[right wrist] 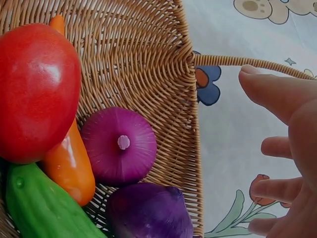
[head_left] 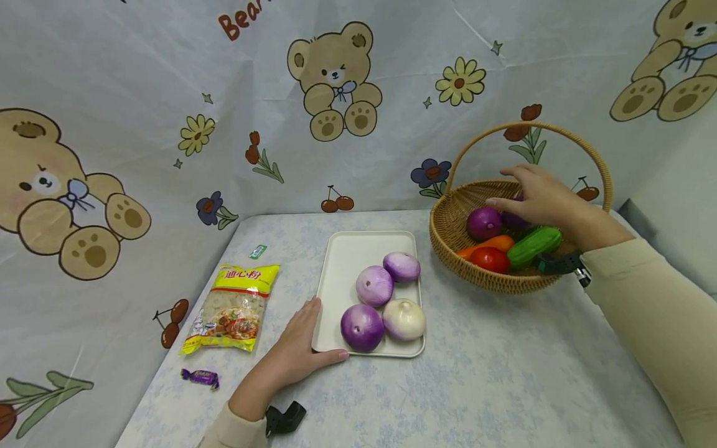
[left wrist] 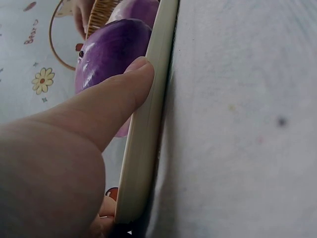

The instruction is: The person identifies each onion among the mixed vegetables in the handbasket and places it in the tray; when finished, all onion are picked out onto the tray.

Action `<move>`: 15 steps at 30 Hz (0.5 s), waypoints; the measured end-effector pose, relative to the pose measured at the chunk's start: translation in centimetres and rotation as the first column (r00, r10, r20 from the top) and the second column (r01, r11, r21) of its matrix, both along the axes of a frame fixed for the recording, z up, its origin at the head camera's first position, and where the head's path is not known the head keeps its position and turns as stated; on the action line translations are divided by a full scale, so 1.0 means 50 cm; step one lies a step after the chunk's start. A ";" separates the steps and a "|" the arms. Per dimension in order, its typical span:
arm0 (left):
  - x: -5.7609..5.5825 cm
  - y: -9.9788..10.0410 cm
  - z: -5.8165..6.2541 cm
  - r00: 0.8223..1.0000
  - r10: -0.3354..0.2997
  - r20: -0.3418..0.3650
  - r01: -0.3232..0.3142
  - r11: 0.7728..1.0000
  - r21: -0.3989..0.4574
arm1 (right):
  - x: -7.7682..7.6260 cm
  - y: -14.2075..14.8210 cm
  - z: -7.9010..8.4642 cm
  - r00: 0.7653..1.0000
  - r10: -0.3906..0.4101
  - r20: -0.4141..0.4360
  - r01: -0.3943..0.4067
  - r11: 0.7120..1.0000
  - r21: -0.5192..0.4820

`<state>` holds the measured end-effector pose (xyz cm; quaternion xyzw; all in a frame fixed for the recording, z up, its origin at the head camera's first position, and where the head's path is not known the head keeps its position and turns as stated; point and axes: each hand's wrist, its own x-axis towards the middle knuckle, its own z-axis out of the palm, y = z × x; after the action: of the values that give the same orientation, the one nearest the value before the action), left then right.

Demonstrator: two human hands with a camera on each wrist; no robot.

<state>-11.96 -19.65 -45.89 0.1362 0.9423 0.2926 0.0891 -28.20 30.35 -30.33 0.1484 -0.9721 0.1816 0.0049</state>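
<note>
My left hand [head_left: 299, 344] rests against the near left corner of a cream tray [head_left: 342, 261], its fingers along the left side. The thumb [left wrist: 124, 87] lies over the near rim, close to a purple onion [head_left: 362, 327]. Several onions sit on the tray, one of them a paler white onion [head_left: 404, 320]. Over the wicker basket [head_left: 439, 221] my right hand [head_left: 540, 196] hovers with fingers spread, holding nothing. Below it in the basket lie a round purple onion [right wrist: 119, 146], a darker purple onion [right wrist: 148, 213], a tomato [right wrist: 37, 94], a carrot [right wrist: 72, 166] and a green cucumber [right wrist: 47, 206].
Left of the tray lies a yellow bag of pasta [head_left: 232, 309]. A purple wrapped candy [head_left: 200, 378] is in front of it, and a small green packet [head_left: 258, 251] behind it. The basket's tall handle [head_left: 532, 124] arches up behind my right hand. A bear-printed cloth hangs at the back.
</note>
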 end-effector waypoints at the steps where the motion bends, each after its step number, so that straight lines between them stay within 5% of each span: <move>1: 0.000 0.000 0.000 1.000 0.001 0.000 -0.001 1.000 0.000 | 0.000 0.000 0.000 1.000 0.001 -0.003 -0.001 1.000 0.003; 15: 0.000 -0.001 -0.001 1.000 -0.009 -0.008 0.009 1.000 0.003 | -0.008 0.004 -0.013 1.000 -0.001 0.007 0.001 1.000 0.008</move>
<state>-11.97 -19.70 -45.96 0.1419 0.9415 0.2930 0.0866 -28.62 30.54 -31.00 0.1475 -0.9729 0.1782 0.0012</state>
